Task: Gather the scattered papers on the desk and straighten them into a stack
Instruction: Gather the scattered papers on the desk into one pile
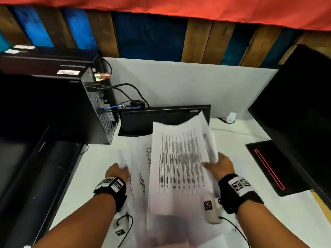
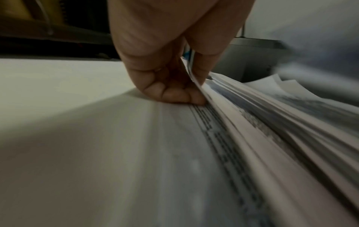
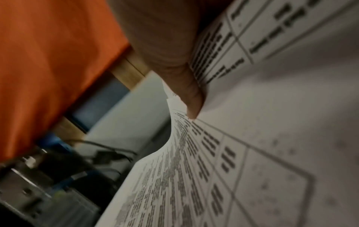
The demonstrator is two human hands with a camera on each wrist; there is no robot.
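My right hand (image 1: 217, 164) grips a bundle of printed sheets (image 1: 179, 165) by its right edge and holds it tilted above the white desk (image 1: 279, 221); the right wrist view shows the thumb (image 3: 191, 98) lying on the printed page (image 3: 252, 153). More printed papers (image 1: 138, 169) lie fanned on the desk to the left. My left hand (image 1: 119, 171) is at their left edge. In the left wrist view its thumb and curled fingers (image 2: 174, 93) pinch the edge of several sheets (image 2: 262, 130) against the desk.
A black computer tower (image 1: 96, 104) with cables stands at the back left. A black keyboard (image 1: 164, 119) leans behind the papers. A black laptop (image 1: 272, 167) with a red line lies at the right, beside a dark monitor (image 1: 300, 108). A small white device (image 1: 231, 117) sits near the partition.
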